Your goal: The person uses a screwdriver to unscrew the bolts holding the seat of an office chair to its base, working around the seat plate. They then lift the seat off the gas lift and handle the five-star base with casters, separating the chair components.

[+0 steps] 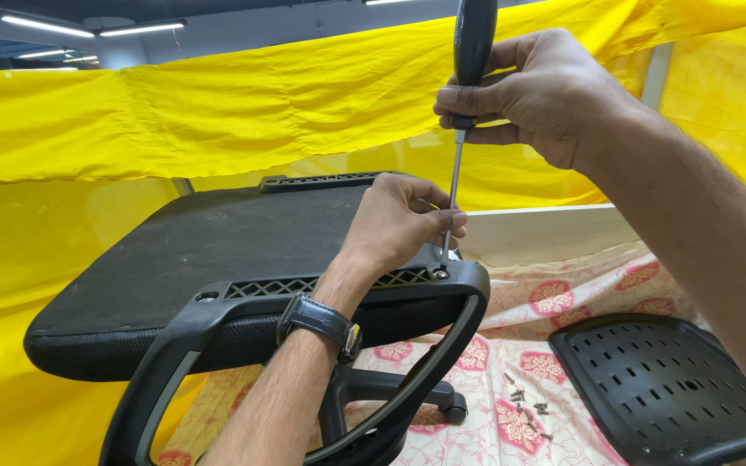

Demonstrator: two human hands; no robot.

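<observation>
The screwdriver (pixel 464 103) is held upright above the near right corner of an upturned chair seat (pixel 200 250), its black handle gripped in the right hand (pixel 537 95) with fingers and thumb closed around it. Its thin metal shaft runs straight down to a screw (pixel 439 273) set in the black plastic armrest bracket (pixel 321 298) that is fixed along the near edge of the seat. The shaft is steadied low down by the left hand (pixel 399 224), whose fingertips are pinched together on it just above the screw; a dark wristwatch (pixel 321 321) is worn on that wrist.

The armrest loop curves down from the bracket at both ends, and part of the chair's base with one castor (pixel 452 407) is seen through it, beneath the seat. A second slotted plastic strip (pixel 317 181) lies along the far edge of the seat.

Below, a floral cloth in pink and cream (pixel 563 302) is spread over the worktop. A small scatter of loose screws (pixel 527 406) lies on it, near its front edge, well apart from the hands. At the right front corner a black perforated plastic panel (pixel 666 388) rests on the cloth, just beside the screws. Yellow fabric (pixel 218 112) is hung as a curtain behind and to the left of the chair. No packages or labels can be made out.
</observation>
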